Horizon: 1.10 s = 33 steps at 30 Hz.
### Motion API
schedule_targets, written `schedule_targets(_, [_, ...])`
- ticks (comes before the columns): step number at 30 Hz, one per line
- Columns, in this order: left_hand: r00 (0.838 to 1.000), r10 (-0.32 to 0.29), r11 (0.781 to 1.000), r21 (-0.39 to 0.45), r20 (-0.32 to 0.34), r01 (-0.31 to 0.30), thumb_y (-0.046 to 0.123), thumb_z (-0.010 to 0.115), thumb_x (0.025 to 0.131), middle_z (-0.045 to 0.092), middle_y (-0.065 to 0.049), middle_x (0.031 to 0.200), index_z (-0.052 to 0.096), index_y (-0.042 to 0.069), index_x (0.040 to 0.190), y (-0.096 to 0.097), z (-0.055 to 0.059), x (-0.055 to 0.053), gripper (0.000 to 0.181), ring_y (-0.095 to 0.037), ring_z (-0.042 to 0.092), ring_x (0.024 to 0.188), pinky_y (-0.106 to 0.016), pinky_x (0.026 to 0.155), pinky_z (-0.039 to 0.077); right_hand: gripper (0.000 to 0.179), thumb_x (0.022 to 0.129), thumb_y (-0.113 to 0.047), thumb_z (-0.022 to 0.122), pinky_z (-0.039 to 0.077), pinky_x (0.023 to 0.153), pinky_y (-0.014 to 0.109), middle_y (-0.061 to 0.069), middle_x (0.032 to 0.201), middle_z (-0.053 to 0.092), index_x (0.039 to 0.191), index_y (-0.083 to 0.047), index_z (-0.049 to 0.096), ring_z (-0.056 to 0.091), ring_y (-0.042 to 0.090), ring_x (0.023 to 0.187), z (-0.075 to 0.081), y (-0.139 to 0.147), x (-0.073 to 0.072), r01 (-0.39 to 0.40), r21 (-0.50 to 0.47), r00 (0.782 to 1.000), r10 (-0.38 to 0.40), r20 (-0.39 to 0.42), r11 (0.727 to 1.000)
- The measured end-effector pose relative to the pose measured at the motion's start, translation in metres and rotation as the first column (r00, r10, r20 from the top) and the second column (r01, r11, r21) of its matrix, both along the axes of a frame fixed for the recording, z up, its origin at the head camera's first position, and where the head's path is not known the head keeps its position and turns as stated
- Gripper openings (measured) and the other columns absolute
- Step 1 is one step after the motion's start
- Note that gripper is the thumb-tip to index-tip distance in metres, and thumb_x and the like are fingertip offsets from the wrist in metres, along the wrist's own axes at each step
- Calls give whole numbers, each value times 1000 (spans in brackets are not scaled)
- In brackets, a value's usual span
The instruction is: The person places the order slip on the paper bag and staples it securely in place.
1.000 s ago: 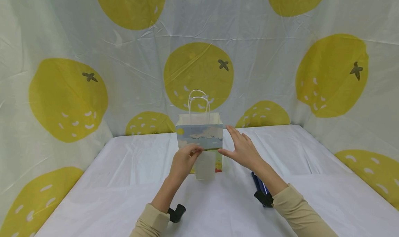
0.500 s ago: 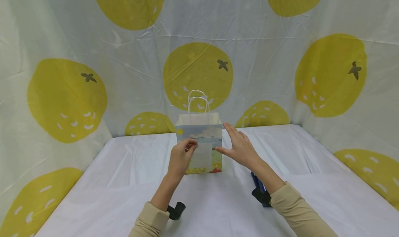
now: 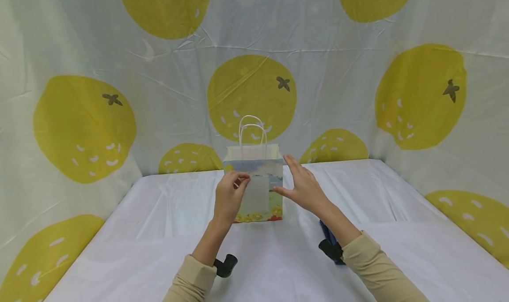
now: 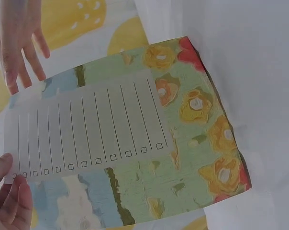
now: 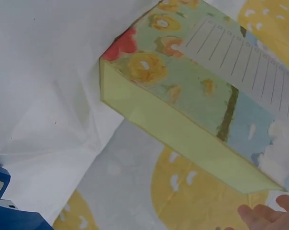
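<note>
A paper gift bag (image 3: 276, 205) with white twisted handles stands upright on the table, its front painted with sky, grass and flowers. My left hand (image 3: 229, 198) pinches a sheet of lined checklist paper (image 4: 87, 129) by a corner at its top edge. That sheet overlaps the bag's front, its printed lines and small checkboxes facing me. At the bag's upper right side is my right hand (image 3: 305, 188), fingers spread and nothing in its grasp. In the right wrist view, only some of that hand's fingers (image 5: 264, 216) show beyond the bag's top corner.
A blue object (image 5: 15, 218) with metal parts lies on the table, partly hidden under my right forearm. White cloth (image 3: 167, 213) covers the table. A curtain (image 3: 171, 81) printed with yellow fruit hangs behind and at both sides. Black wrist devices (image 3: 226, 266) are on both arms.
My left hand has raised the sheet from low in front of the bag up onto its painted front. The right hand has shifted slightly up and left, staying beside the bag.
</note>
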<state>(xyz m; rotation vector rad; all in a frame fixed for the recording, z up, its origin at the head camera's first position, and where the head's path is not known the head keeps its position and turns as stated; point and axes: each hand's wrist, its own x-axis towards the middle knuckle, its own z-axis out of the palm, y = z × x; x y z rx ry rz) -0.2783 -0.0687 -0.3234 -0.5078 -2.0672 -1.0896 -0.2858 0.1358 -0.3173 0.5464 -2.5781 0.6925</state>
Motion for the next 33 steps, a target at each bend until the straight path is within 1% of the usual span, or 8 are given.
schedule_targets(6, [1000,5,1000,18,-16,-5,6,68,79,60,-6,78,69,4,84,0,3,-1,5,-16,55,65,-21,57,47,94,77,-46,67,25,104,57,16,150,21,145,-6,17,26,36,135,3,-2,0,4,-15,1000,-4,10,1000])
schedule_targets(16, [999,18,1000,-1,-30,-18,8,66,81,61,-6,80,69,4,84,1,7,-7,5,-15,55,66,-22,59,47,93,78,-47,65,28,101,60,16,151,17,146,-9,14,26,39,134,9,-5,-2,-5,-29,999,6,32,1000])
schedule_targets(21, [998,31,999,-8,-45,-32,9,66,82,61,-6,80,69,5,84,1,11,-10,6,-15,55,66,-23,60,47,94,78,-47,66,28,100,60,16,151,16,147,-10,13,26,40,134,11,-7,-3,-3,-35,999,5,36,999])
schedule_targets(27, [997,54,998,-39,-49,-56,10,65,82,60,-5,81,69,5,84,1,13,-12,6,-15,55,67,-24,59,47,93,79,-45,66,30,98,61,17,151,16,147,-10,13,29,42,131,12,-9,-3,-14,-63,999,17,42,998])
schedule_targets(30, [995,73,995,-67,-74,-78,9,65,82,61,-5,82,69,5,85,1,13,-13,6,-15,55,68,-24,60,48,92,79,-44,66,32,98,60,16,151,16,146,-10,14,30,43,131,12,-11,-3,-14,-72,999,17,45,997])
schedule_targets(33, [989,87,991,-91,-123,-99,8,65,82,61,-5,82,69,5,85,1,13,-16,5,-15,55,68,-24,59,48,92,79,-43,66,32,98,59,16,151,15,146,-9,14,29,42,131,12,-11,-5,-15,-80,999,19,51,997])
